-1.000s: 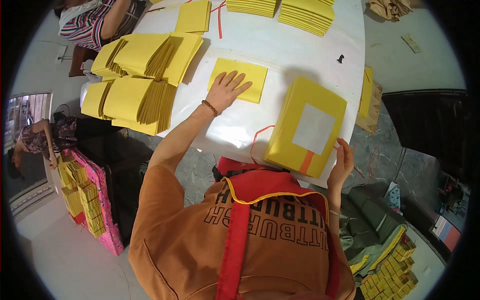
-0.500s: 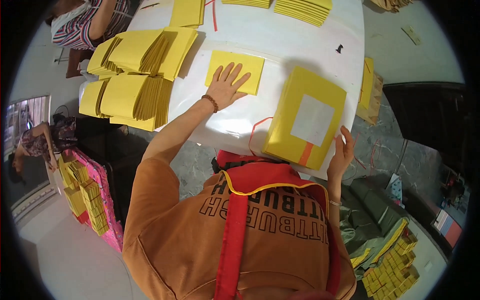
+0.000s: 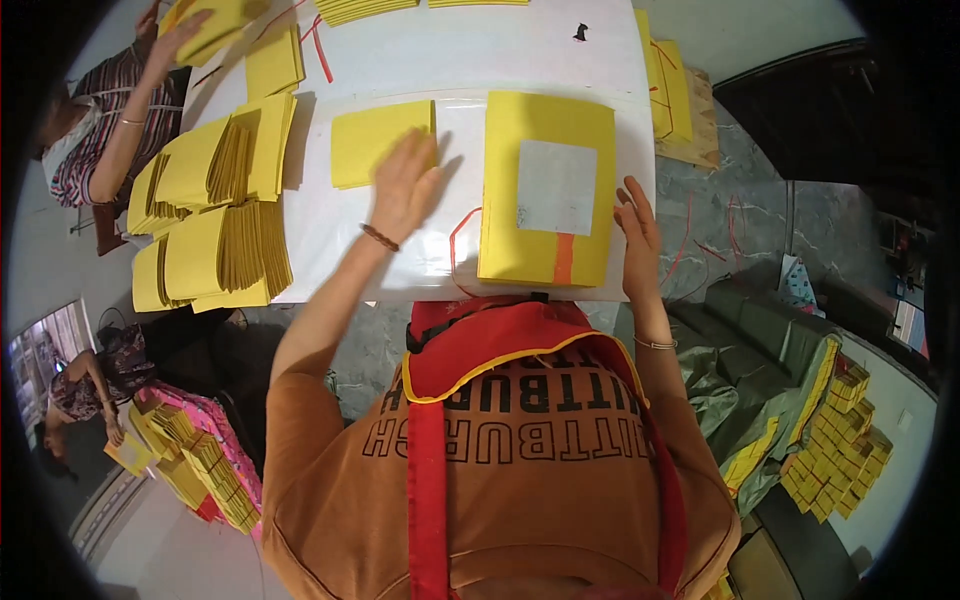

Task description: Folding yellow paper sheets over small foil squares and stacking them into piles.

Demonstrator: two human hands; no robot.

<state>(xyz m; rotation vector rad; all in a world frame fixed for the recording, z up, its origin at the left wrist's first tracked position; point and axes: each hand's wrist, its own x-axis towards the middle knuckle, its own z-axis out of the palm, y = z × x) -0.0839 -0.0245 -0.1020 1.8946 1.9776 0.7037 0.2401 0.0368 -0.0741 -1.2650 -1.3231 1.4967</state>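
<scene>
A small flat yellow paper piece [image 3: 362, 142], folded or stacked, lies on the white-covered table in front of me. My left hand [image 3: 408, 185], a beaded bracelet at its wrist, is over its right edge with fingers stretched out, a little blurred; whether the fingertips touch the paper I cannot tell. Right of it lies a larger, thick yellow paper bundle [image 3: 500, 190] bearing a grey-white rectangle and an orange strip. My right hand [image 3: 640, 240] is open just beyond the bundle's right side, at the table's edge, holding nothing.
Stacks of folded yellow paper [image 3: 205, 250] stand along the table's left side. Red string [image 3: 455, 245] lies beside the bundle. A co-worker's hand [image 3: 180, 35] holds yellow paper at far left. Green sheeting [image 3: 740, 390] and piled yellow bundles [image 3: 835, 450] are at right.
My left hand has shifted from the middle of the small paper to its right edge. The view has turned, and the bundle looks straighter. At far left, a co-worker's hand with yellow paper has appeared.
</scene>
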